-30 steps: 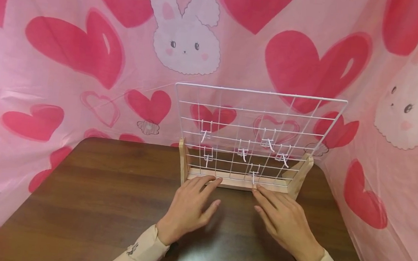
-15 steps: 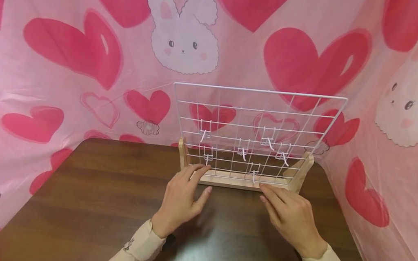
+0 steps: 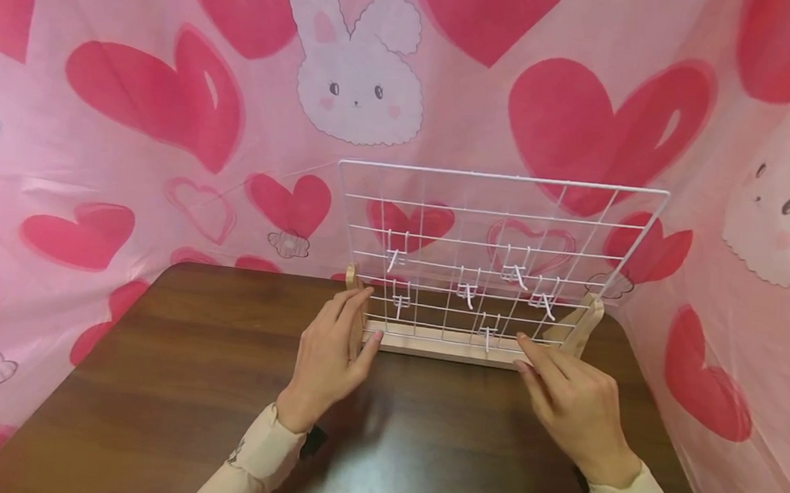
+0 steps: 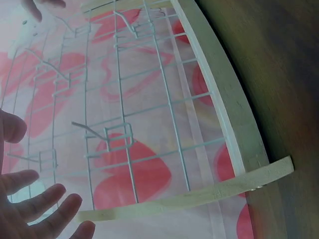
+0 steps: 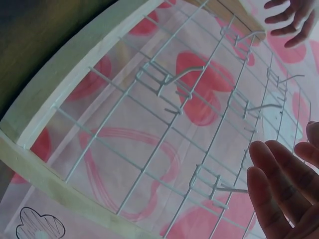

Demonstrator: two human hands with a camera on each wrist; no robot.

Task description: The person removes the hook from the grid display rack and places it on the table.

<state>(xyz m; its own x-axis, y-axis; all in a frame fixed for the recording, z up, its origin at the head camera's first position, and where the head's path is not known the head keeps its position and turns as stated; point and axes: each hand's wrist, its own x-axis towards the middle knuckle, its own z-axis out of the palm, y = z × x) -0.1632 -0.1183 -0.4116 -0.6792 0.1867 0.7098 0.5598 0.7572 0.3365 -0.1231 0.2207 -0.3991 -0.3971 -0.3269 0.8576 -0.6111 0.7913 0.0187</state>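
A white wire grid panel point(image 3: 505, 177) stands tilted in a light wooden stand point(image 3: 439, 346), with several white wire hooks point(image 3: 467, 292) hung across its lower half. My left hand point(image 3: 326, 352) hovers before the stand's left side piece, thumb apart from the straight fingers. Toward the right end of the base is my right hand point(image 3: 577, 408), its extended fingers close to the lower wires. In the left wrist view, the left hand point(image 4: 37, 209) has spread fingers with nothing held. The right wrist view has the right hand's fingers point(image 5: 279, 169) beside a hook point(image 5: 232, 189).
The stand sits toward the back of a dark brown wooden table point(image 3: 168, 383). Pink cloth point(image 3: 233, 2) printed with hearts and rabbits hangs behind it and along both sides. A dark band point(image 3: 313, 441) shows at the left wrist.
The hands have moved apart: the left went left and forward toward the stand's left side, the right shifted to the right. The grid and hooks stay in place; the head view shifted slightly.
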